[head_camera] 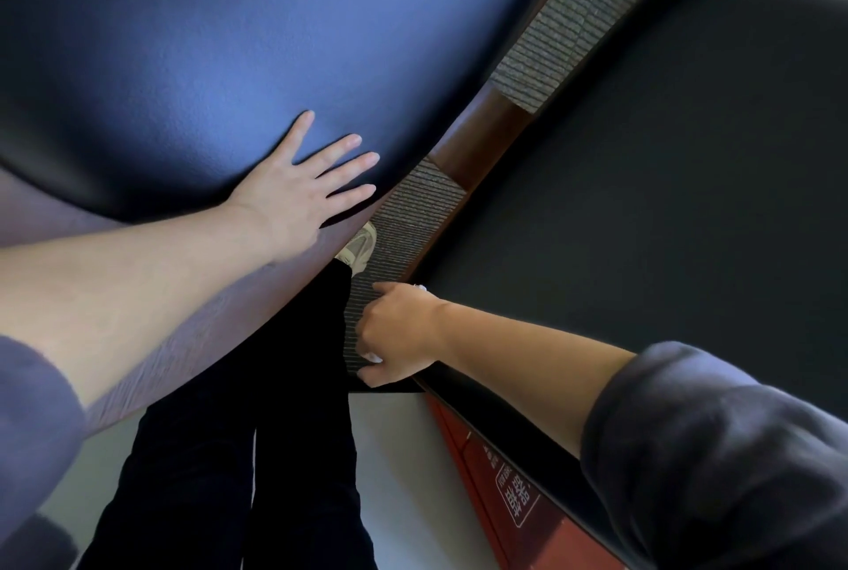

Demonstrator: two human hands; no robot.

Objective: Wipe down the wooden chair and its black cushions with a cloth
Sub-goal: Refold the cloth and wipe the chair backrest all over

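Left hand [293, 197] flat on left cushion [183, 41], forearm along rail [174, 367] at its near edge, right cushion [665, 202] opposite, carpet [573, 18] between them, right hand [399, 330] gripping cloth [372, 357] at right cushion's near corner, shoe [360, 248] between the hands.

Your right grip [399, 333] hides most of the cloth [372, 357], only white bits show; back cushion [206, 41] & seat cushion [665, 202] cut off at edges.

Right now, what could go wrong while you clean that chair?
1. The left hand presses flat on the shiny black cushion; it may leave finger smudges there.
2. The right hand curls round what looks like a white cloth, nearly all hidden; at the edge of the other black cushion, knuckles rather than cloth may do the rubbing.
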